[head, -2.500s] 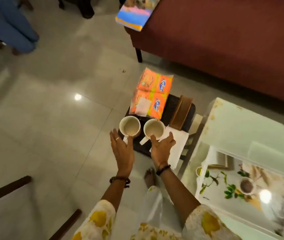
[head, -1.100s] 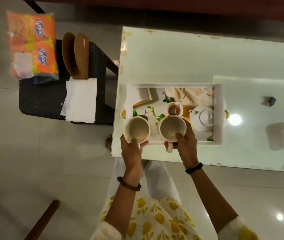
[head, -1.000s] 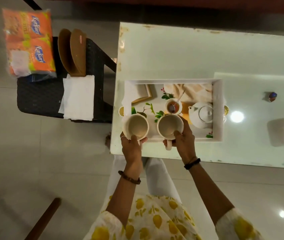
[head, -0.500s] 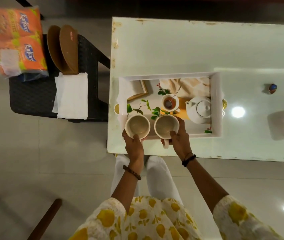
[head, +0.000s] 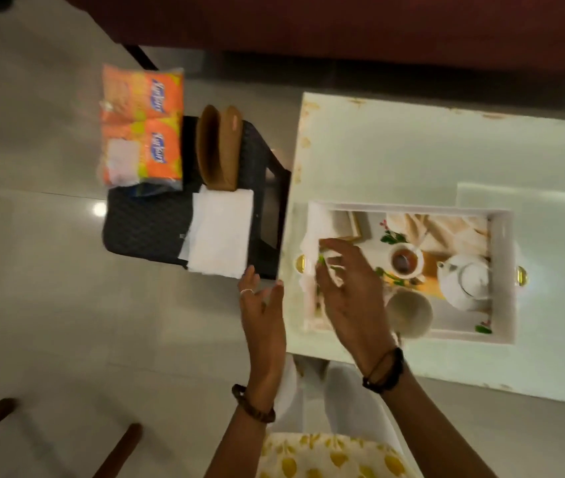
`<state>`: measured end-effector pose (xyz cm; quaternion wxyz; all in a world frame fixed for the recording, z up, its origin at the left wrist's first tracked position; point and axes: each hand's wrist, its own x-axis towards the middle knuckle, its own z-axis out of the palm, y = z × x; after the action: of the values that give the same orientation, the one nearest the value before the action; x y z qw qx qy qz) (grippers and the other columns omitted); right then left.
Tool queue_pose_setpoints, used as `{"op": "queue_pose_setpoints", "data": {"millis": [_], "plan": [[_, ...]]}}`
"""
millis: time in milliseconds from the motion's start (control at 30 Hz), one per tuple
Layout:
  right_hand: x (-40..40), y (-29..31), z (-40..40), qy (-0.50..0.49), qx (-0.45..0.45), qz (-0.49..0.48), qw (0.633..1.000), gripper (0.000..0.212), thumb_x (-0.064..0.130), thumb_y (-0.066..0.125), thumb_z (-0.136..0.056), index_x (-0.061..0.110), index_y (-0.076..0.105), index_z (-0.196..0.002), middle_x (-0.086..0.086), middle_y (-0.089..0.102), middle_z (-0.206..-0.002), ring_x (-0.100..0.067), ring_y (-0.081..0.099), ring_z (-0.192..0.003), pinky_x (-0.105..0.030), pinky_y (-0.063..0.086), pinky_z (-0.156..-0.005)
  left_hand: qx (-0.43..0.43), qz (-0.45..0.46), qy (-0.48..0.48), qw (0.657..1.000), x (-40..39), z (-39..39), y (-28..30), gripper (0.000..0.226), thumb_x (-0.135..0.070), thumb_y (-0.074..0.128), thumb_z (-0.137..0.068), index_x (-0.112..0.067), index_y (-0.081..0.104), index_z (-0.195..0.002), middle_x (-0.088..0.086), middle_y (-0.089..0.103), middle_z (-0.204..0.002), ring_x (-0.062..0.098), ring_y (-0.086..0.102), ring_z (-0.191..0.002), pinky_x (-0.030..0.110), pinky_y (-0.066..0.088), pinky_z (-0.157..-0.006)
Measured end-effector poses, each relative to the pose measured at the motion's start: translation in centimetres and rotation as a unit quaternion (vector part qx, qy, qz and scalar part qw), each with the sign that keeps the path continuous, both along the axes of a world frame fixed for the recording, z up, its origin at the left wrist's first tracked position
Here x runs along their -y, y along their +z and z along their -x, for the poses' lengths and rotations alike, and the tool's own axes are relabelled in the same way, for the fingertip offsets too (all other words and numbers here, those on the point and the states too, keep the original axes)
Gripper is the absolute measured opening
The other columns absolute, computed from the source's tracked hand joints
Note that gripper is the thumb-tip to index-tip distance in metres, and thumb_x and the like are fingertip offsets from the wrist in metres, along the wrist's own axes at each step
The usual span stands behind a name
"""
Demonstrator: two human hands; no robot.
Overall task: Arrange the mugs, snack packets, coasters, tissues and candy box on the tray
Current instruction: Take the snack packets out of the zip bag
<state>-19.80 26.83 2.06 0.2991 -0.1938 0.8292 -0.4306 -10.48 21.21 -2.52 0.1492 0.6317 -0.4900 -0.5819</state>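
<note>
A white tray (head: 502, 270) with a printed teapot picture lies on the pale table (head: 395, 150). One cream mug (head: 410, 313) stands in the tray's near part; the other mug is hidden behind my right hand (head: 350, 298), which hovers over the tray's left end with fingers spread and empty. My left hand (head: 262, 315) is open above the floor, just left of the table edge. On the dark stool (head: 150, 225) lie white tissues (head: 220, 232), brown coasters (head: 219, 146) standing on edge and orange snack packets (head: 141, 129).
A dark red sofa (head: 343, 25) runs along the top. Dark wooden furniture legs (head: 115, 450) show at the bottom left on the tiled floor. The stool stands close against the table's left edge.
Both hands have let go of the mugs, which now stand in the tray. Both hands have shifted left toward the stool, and the view has swung left.
</note>
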Motion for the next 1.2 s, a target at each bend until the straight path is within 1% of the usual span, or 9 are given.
{"op": "queue_pose_setpoints", "data": {"millis": [133, 233, 300, 433, 567, 733, 900, 1067, 1200], "plan": [[11.2, 0.5, -2.7, 0.066, 0.1, 0.08, 0.99, 0.031, 0.017, 0.051, -0.092, 0.011, 0.05, -0.123, -0.006, 0.058, -0.125, -0.017, 0.057, -0.111, -0.025, 0.046, -0.096, -0.02, 0.116, 0.003, 0.993, 10.0, -1.4, 0.9, 0.039, -0.016, 0.053, -0.092, -0.023, 0.04, -0.128, -0.001, 0.047, -0.133, 0.009, 0.049, -0.116, 0.019, 0.044, -0.097], [19.4, -1.3, -3.8, 0.057, 0.131, 0.081, 0.986, 0.034, 0.016, 0.053, -0.091, 0.006, 0.048, -0.123, -0.012, 0.057, -0.127, -0.016, 0.054, -0.109, -0.01, 0.039, -0.087, -0.006, 0.169, -0.027, 0.985, 18.8, -2.0, -0.1, 0.044, -0.012, 0.054, -0.091, -0.005, 0.039, -0.133, 0.016, 0.048, -0.136, 0.027, 0.048, -0.124, 0.043, 0.042, -0.106], [23.8, -3.5, -3.9, 0.032, 0.142, 0.071, 0.987, 0.036, 0.018, 0.054, -0.091, 0.004, 0.046, -0.124, -0.014, 0.056, -0.127, -0.016, 0.053, -0.107, -0.002, 0.036, -0.077, 0.043, 0.217, -0.055, 0.974, 23.9, -2.1, -1.2, 0.049, -0.014, 0.058, -0.089, -0.002, 0.039, -0.133, 0.02, 0.043, -0.138, 0.031, 0.042, -0.128, 0.048, 0.038, -0.107], [30.1, -8.5, -3.7, -0.009, 0.165, -0.024, 0.986, 0.063, 0.028, 0.052, -0.092, -0.001, 0.024, -0.14, -0.018, 0.036, -0.145, -0.033, 0.035, -0.132, -0.036, 0.032, -0.107, 0.093, 0.202, -0.093, 0.97, 32.0, -2.0, -3.9, 0.061, -0.023, 0.062, -0.086, -0.005, 0.034, -0.138, 0.019, 0.032, -0.147, 0.032, 0.035, -0.134, 0.047, 0.036, -0.109], [32.5, -11.0, -4.3, -0.033, 0.18, -0.031, 0.983, 0.063, 0.031, 0.058, -0.088, 0.001, 0.029, -0.136, -0.016, 0.044, -0.138, -0.033, 0.047, -0.124, -0.042, 0.041, -0.102, 0.068, 0.137, -0.125, 0.98, 35.3, -1.8, -5.7, 0.052, -0.018, 0.067, -0.083, -0.002, 0.044, -0.126, 0.017, 0.055, -0.13, 0.029, 0.055, -0.117, 0.032, 0.047, -0.095], [32.6, -10.2, -5.0, -0.03, 0.164, 0.026, 0.986, 0.04, 0.017, 0.06, -0.087, 0.001, 0.043, -0.119, -0.017, 0.058, -0.126, -0.032, 0.059, -0.111, -0.036, 0.048, -0.09, 0.059, 0.13, -0.103, 0.984, 36.4, -2.9, -5.0, 0.06, -0.014, 0.072, -0.078, -0.006, 0.042, -0.13, 0.014, 0.053, -0.133, 0.025, 0.054, -0.117, 0.033, 0.048, -0.093], [29.0, -5.3, -4.7, 0.009, 0.15, 0.106, 0.983, 0.035, 0.012, 0.058, -0.088, 0.001, 0.045, -0.119, -0.015, 0.06, -0.123, -0.027, 0.06, -0.107, -0.037, 0.052, -0.091, 0.022, 0.082, -0.066, 0.994, 33.8, -4.3, -0.2, 0.072, -0.019, 0.073, -0.076, -0.01, 0.035, -0.137, 0.009, 0.055, -0.131, 0.014, 0.057, -0.1, 0.026, 0.05, -0.076], [19.6, 0.1, -0.5, 0.008, 0.188, 0.189, 0.964, 0.042, 0.007, 0.06, -0.086, 0.006, 0.047, -0.126, -0.009, 0.063, -0.121, -0.019, 0.063, -0.104, -0.029, 0.054, -0.09, -0.158, -0.016, -0.039, 0.987, 26.2, -2.1, 5.3, 0.025, -0.037, 0.064, -0.076, -0.019, 0.066, -0.093, -0.011, 0.075, -0.079, 0.006, 0.071, -0.074, 0.018, 0.055, -0.055], [9.8, 3.6, 4.7, -0.015, 0.159, 0.225, 0.961, 0.035, 0.008, 0.065, -0.08, 0.019, 0.057, -0.113, 0.01, 0.071, -0.1, -0.003, 0.067, -0.089, -0.015, 0.054, -0.072, -0.233, -0.082, -0.075, 0.966, 17.5, 4.5, 7.7, 0.06, -0.044, 0.066, -0.064, -0.014, 0.059, -0.116, 0.01, 0.07, -0.111, 0.022, 0.07, -0.095, 0.035, 0.06, -0.075]]}}
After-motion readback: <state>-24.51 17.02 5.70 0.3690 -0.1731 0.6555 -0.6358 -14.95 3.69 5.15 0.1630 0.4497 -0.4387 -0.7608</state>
